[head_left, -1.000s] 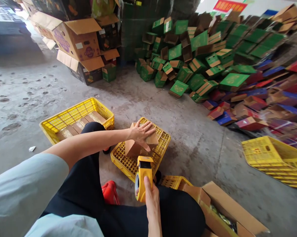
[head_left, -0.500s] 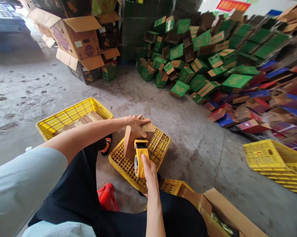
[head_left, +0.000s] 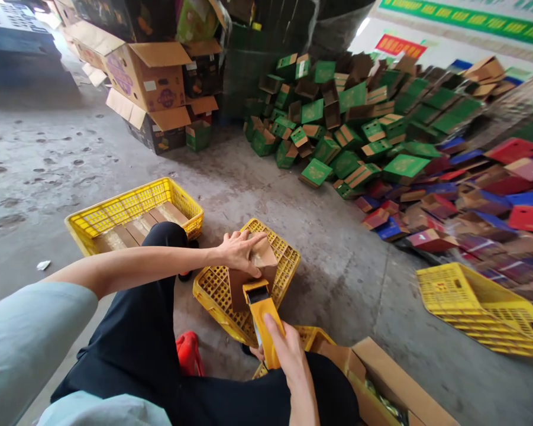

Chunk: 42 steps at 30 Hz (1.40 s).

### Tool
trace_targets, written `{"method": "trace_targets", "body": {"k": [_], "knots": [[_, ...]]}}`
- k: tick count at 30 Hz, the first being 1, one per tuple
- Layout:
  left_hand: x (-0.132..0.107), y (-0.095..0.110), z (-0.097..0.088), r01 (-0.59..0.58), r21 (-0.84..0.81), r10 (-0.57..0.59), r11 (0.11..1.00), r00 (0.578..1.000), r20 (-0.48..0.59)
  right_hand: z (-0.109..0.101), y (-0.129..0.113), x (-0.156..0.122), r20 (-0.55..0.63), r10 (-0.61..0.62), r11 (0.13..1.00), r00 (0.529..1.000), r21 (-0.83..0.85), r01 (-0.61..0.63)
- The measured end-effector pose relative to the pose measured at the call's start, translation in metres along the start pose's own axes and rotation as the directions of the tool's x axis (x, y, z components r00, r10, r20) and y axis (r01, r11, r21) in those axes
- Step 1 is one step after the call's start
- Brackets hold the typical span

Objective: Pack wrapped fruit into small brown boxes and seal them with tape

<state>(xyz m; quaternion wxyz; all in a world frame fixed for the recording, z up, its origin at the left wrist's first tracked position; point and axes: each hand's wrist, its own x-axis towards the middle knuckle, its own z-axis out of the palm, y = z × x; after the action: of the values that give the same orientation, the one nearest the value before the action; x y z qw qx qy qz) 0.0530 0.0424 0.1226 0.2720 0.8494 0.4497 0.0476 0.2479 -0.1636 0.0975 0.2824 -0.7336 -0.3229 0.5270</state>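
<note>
A small brown cardboard box (head_left: 254,273) stands on an upturned yellow plastic crate (head_left: 228,299) in front of me. My left hand (head_left: 237,251) presses down on the box top, fingers closed over its flaps. My right hand (head_left: 288,355) grips a yellow tape dispenser (head_left: 262,316) whose front end touches the near side of the box. My black-trousered legs lie below the crate.
A second yellow crate (head_left: 133,210) with flat cardboard sits to the left. A third yellow crate (head_left: 483,307) lies at right. A big heap of green, red and blue boxes (head_left: 381,136) fills the back right. An open carton (head_left: 394,384) is beside my right knee. Large cartons (head_left: 146,77) stack at back left.
My right hand brought the tape dispenser forward to the box, then drew it back down the near side. My left hand stayed on the box top. The camera tilted slightly.
</note>
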Motion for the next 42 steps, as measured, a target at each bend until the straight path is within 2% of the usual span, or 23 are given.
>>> {"method": "trace_targets", "body": {"k": [3, 7, 9, 12, 16, 20, 24, 29, 33, 35, 37, 40, 42], "knots": [[0.010, -0.025, 0.013, 0.086, -0.169, -0.074, 0.982, 0.994, 0.074, -0.007, -0.015, -0.007, 0.053, -0.006, 0.996, 0.999, -0.084, 0.011], [0.036, -0.070, 0.024, 0.010, -0.372, 0.026, 0.928, 0.996, 0.091, 0.005, -0.036, 0.016, 0.072, -0.033, 0.995, 0.997, -0.093, 0.040], [0.045, -0.089, 0.026, 0.009, -0.347, 0.007, 0.938, 0.999, 0.047, 0.015, -0.049, 0.039, 0.047, -0.033, 0.991, 0.998, -0.124, 0.039], [0.051, -0.106, 0.033, -0.025, -0.279, 0.004, 0.960, 0.997, -0.078, 0.028, -0.071, 0.082, 0.064, -0.001, 0.987, 0.998, -0.158, 0.011], [0.053, -0.123, 0.059, -0.174, -0.199, 0.140, 0.965, 0.975, -0.172, 0.043, -0.099, 0.137, 0.139, 0.039, 0.973, 0.990, -0.231, -0.005], [0.052, -0.146, 0.087, -0.287, -0.096, 0.272, 0.953, 0.951, -0.147, 0.050, -0.112, 0.171, 0.188, 0.084, 0.961, 0.979, -0.276, -0.029], [0.051, -0.163, 0.096, -0.328, -0.011, 0.326, 0.945, 0.941, -0.086, 0.047, -0.115, 0.180, 0.227, 0.133, 0.952, 0.965, -0.301, -0.060], [0.049, -0.159, 0.093, -0.360, 0.029, 0.360, 0.933, 0.933, -0.002, 0.036, -0.107, 0.170, 0.217, 0.165, 0.942, 0.962, -0.322, -0.089], [0.030, -0.142, 0.109, -0.455, 0.019, 0.453, 0.890, 0.890, 0.059, 0.019, -0.086, 0.146, 0.232, 0.205, 0.927, 0.951, -0.357, -0.113], [0.017, -0.130, 0.120, -0.480, 0.018, 0.479, 0.877, 0.877, 0.028, 0.010, -0.074, 0.132, 0.240, 0.227, 0.925, 0.944, -0.357, -0.131], [0.008, -0.117, 0.127, -0.460, 0.007, 0.460, 0.888, 0.888, -0.025, 0.006, -0.065, 0.120, 0.240, 0.211, 0.937, 0.948, -0.326, -0.126], [0.008, -0.105, 0.128, -0.420, -0.029, 0.415, 0.907, 0.905, -0.093, 0.005, -0.057, 0.112, 0.217, 0.206, 0.948, 0.954, -0.288, -0.139], [0.013, -0.102, 0.125, -0.407, -0.046, 0.403, 0.912, 0.911, -0.086, 0.007, -0.055, 0.111, 0.207, 0.206, 0.952, 0.956, -0.267, -0.147]]}}
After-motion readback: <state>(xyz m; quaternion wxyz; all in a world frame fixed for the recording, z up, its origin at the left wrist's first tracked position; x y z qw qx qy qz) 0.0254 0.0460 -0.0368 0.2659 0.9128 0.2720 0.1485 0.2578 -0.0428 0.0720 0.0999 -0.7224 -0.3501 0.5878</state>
